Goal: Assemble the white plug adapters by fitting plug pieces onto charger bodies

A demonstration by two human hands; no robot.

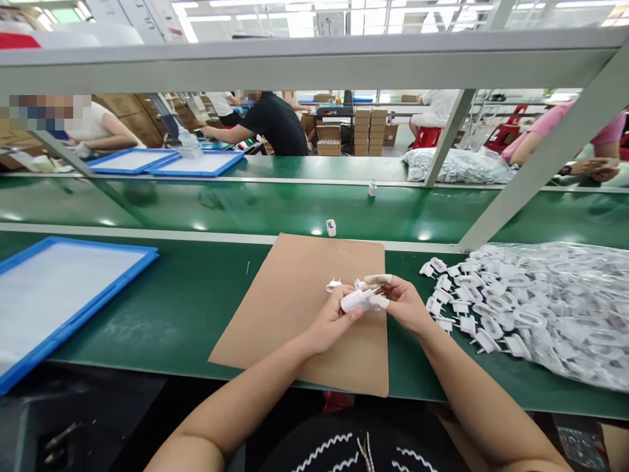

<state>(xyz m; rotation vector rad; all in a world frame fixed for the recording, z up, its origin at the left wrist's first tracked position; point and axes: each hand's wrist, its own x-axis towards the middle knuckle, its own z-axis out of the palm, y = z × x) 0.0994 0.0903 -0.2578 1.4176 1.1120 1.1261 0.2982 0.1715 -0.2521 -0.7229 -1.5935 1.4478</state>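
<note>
- Left hand [328, 322] is closed on a white charger [352, 301].
- Right hand [405, 304], half open, is at its end — grip I cannot tell.
- Right: clear bag [592, 321], spilling white plugs [496, 303].

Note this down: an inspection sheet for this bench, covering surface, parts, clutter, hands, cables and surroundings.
Surface: green bench, brown sheet lying on it.
Parts: white plug in hand; loose piece on the sheet; many more at the right, in and beside a plastic bag.
Clutter: thin pin left of the sheet.
Hands: left hand holds the plug; right hand at its other end, grip unclear.
Cables: nothing seen on the bench.
Surroundings: blue-edged tray left; people and stacked boxes beyond.
</note>
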